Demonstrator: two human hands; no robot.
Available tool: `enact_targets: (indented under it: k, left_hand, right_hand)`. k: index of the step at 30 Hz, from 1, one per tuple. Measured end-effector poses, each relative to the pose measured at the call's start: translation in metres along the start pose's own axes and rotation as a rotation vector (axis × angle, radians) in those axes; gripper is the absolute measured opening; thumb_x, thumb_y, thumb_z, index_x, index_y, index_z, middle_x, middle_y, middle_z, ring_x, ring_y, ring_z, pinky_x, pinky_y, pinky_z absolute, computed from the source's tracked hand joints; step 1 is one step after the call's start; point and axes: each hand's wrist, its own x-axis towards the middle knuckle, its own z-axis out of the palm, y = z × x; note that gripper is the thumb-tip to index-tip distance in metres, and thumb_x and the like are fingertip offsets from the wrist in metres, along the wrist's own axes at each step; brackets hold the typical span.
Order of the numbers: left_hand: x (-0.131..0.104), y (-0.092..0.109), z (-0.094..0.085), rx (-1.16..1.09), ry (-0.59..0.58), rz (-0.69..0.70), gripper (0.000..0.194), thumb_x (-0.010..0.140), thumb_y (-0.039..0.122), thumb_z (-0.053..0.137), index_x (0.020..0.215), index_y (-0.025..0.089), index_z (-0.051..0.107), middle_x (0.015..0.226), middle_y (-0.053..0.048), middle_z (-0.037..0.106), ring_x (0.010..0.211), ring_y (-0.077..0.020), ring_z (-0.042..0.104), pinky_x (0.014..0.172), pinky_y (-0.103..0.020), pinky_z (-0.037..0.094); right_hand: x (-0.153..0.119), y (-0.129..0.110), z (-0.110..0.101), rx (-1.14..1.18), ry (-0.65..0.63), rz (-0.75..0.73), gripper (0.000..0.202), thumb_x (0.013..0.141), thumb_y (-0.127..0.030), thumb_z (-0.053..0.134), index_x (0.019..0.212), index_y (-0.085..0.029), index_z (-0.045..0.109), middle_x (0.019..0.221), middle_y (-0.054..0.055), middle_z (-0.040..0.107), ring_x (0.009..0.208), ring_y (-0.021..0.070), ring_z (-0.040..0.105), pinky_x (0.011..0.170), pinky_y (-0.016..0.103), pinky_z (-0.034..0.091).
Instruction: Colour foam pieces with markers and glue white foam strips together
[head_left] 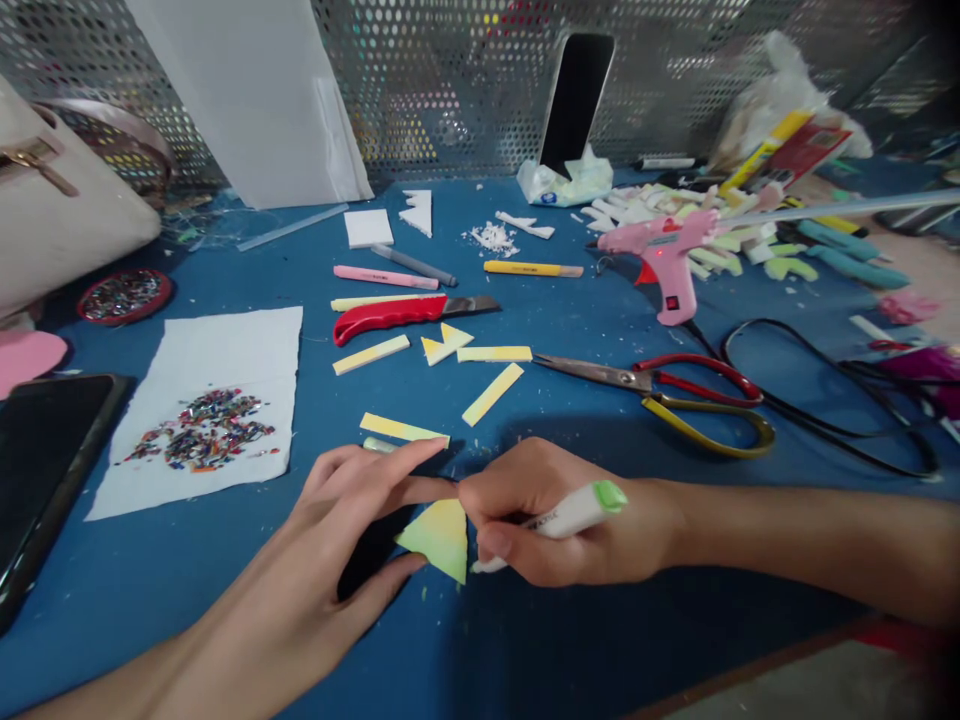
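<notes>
A yellow-and-green foam piece (441, 538) lies on the blue table near the front edge. My left hand (330, 530) holds its left side, the thumb at the lower edge and a finger along the top. My right hand (551, 515) is closed around a white marker (562, 518) with a green end. The marker's tip is down at the table, just right of the piece's lower corner. Above my left fingers lie a pale yellow strip (405, 430) and a light green capped pen (380, 445), partly hidden by my left hand.
Beyond my hands lie a red cutter (390, 318), scissors (630, 377), yellow strips (493, 394) and markers (532, 269). A pink glue gun (667, 255) stands right, its cable curling nearby. Left are paper with beads (262, 345), a phone (49, 450) and a bag (67, 220).
</notes>
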Motion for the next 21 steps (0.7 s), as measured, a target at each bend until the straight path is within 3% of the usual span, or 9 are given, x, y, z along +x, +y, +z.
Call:
enact_targets:
  k: [21]
  left_hand:
    - [-0.0009,-0.0025,-0.0003,0.037,0.0,0.023,0.054,0.104,0.028,0.047,0.152,0.039,0.026,0.132,-0.003,0.064,0.128,-0.0239,0.05,0.1,-0.038,0.051]
  right_hand:
    - [-0.0009,0.0025,-0.002,0.114,-0.03,0.048,0.026,0.097,-0.029,0.059,0.077,-0.017,0.047,0.065,-0.006,0.05,0.059,0.0051,0.043,0.057,0.015,0.034]
